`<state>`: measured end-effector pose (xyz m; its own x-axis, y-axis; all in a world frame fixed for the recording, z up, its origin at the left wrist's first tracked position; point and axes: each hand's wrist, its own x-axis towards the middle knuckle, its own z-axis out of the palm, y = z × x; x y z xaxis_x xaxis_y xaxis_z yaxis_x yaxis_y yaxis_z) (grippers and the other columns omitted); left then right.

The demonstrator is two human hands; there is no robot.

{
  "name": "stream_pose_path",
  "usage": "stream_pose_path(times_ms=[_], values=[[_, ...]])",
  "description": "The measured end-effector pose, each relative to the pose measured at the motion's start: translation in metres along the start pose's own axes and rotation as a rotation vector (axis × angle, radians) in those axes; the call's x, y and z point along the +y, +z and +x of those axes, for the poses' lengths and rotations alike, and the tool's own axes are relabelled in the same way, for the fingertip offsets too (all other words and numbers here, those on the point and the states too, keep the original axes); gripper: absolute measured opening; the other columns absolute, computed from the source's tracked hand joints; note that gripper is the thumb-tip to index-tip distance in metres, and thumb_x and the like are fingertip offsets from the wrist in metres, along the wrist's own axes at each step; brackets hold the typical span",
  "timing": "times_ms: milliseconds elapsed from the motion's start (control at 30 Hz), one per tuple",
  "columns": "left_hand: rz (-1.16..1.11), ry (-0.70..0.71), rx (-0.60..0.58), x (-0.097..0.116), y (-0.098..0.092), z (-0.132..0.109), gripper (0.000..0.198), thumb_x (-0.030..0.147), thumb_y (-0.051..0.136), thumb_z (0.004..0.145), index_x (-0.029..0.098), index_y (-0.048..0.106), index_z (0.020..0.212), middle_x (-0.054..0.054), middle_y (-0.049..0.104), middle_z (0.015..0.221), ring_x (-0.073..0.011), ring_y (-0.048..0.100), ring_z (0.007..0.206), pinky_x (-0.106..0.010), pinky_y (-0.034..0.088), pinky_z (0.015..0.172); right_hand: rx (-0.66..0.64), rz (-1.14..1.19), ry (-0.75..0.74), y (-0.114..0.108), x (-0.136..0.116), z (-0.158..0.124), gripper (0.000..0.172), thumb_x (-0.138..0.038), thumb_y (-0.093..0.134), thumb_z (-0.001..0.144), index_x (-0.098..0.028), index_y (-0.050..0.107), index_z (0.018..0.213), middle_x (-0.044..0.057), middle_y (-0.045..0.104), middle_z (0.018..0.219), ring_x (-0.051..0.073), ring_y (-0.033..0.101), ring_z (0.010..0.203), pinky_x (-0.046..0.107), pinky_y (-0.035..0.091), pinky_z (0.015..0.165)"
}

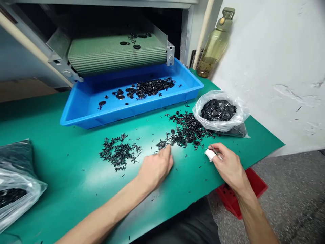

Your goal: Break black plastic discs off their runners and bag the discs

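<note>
My left hand (156, 167) rests low over the green table, its index finger stretched to a small cluster of black pieces (161, 144); the other fingers are curled and their tips are hidden. My right hand (227, 162) pinches a thin grey tool (215, 151) between thumb and fingers, with white wrapping (210, 154) around the thumb. Between and beyond the hands spreads a pile of black round and branched parts (188, 128). Left of my left hand lies a heap of small branched black pieces (119, 152). An open clear bag (223, 127) holds black discs, just beyond my right hand.
A blue tray (101, 117) with black parts sits under the end of a green conveyor belt (116, 56). Another plastic bag (22, 184) lies at the left. A green bottle (214, 47) leans by the wall, and a red bin (256, 183) stands below the table edge.
</note>
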<state>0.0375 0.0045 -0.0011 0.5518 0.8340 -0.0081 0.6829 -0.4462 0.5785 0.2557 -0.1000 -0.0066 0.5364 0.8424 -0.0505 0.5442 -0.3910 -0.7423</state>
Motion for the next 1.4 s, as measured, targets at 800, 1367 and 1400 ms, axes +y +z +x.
stream_pose_path(times_ms=[800, 1367, 1400], values=[[-1.442, -0.351, -0.456, 0.011, 0.003, -0.013, 0.028, 0.041, 0.066, 0.085, 0.015, 0.063, 0.094, 0.000, 0.057, 0.075, -0.0031, 0.036, 0.047, -0.020, 0.018, 0.042, -0.255, 0.089, -0.441, 0.024, -0.052, -0.033, 0.037, -0.010, 0.037, 0.091, -0.022, 0.063, 0.115, 0.005, 0.061, 0.098, 0.016, 0.059, 0.084, 0.026, 0.050, 0.070], [-1.366, -0.452, -0.461, 0.006, 0.006, -0.011, 0.034, 0.042, 0.069, 0.082, 0.017, 0.067, 0.105, -0.001, 0.057, 0.076, -0.0051, 0.036, 0.053, -0.020, 0.021, 0.046, -0.146, -0.330, -0.571, 0.016, -0.048, -0.043, 0.035, -0.006, 0.035, 0.092, -0.015, 0.062, 0.111, 0.008, 0.064, 0.086, 0.021, 0.058, 0.080, 0.034, 0.047, 0.072], [-1.365, -0.455, -0.465, 0.005, 0.005, -0.011, 0.034, 0.042, 0.070, 0.082, 0.017, 0.068, 0.105, 0.000, 0.056, 0.074, -0.0050, 0.036, 0.053, -0.020, 0.021, 0.046, -0.145, -0.325, -0.568, 0.015, -0.048, -0.043, 0.035, -0.006, 0.035, 0.091, -0.015, 0.062, 0.111, 0.008, 0.064, 0.086, 0.021, 0.058, 0.080, 0.034, 0.047, 0.072]])
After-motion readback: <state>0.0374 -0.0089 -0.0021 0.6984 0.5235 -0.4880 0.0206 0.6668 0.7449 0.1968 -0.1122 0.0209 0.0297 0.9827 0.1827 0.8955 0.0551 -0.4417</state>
